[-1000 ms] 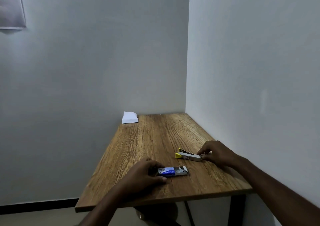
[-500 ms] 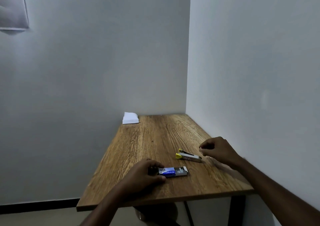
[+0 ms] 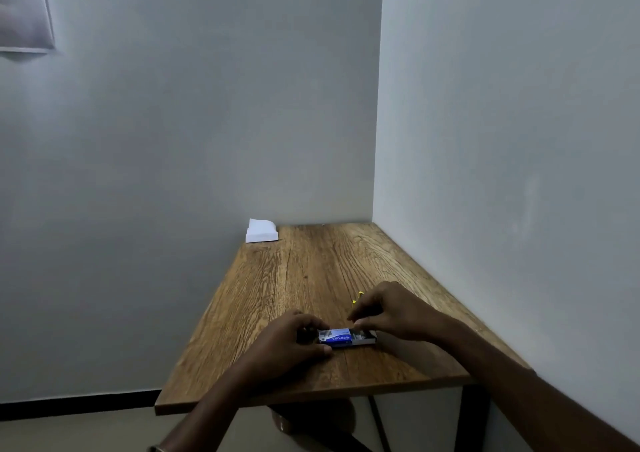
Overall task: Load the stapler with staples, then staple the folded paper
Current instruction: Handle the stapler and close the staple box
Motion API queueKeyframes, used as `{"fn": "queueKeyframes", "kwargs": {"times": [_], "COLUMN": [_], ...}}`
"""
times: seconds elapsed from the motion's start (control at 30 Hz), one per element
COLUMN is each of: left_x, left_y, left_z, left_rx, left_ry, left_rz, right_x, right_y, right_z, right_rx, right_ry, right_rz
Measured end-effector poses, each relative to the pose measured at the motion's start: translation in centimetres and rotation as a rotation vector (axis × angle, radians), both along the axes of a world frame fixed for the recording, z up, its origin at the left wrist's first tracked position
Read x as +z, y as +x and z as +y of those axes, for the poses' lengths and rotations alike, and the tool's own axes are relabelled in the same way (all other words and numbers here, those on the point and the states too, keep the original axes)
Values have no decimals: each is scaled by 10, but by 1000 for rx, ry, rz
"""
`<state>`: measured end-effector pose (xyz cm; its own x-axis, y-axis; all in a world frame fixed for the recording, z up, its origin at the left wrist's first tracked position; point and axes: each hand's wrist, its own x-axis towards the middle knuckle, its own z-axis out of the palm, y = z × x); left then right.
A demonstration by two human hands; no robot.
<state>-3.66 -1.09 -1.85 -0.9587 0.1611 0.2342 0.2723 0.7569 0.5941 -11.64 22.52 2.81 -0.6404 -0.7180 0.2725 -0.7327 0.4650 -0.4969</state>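
Steadying the staple box [image 3: 346, 338], left hand [image 3: 294, 342] grips its end; right hand [image 3: 391, 309], fingers curled, pinches above the open tray, stapler [image 3: 358, 296] mostly hidden behind. Advice: lift one strip straight.

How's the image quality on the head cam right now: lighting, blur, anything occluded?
Head view: dim, flat light with a bluish-grey cast on the walls; no glare. Soft shadows under the hands. The staple box label is soft, barely readable. Right hand hides nearly all of the stapler; only yellow slivers show. Folded paper in the far corner is bright, without detail.
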Motion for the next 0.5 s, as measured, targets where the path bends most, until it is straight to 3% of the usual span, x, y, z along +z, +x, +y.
{"fn": "queueKeyframes", "kwargs": {"times": [0.5], "left_x": [-1], "left_y": [0], "left_z": [0], "left_rx": [7], "left_ry": [5], "left_rz": [21], "right_x": [4], "right_y": [-3], "right_z": [-2], "right_rx": [55], "right_ry": [67], "right_rz": [51]}}
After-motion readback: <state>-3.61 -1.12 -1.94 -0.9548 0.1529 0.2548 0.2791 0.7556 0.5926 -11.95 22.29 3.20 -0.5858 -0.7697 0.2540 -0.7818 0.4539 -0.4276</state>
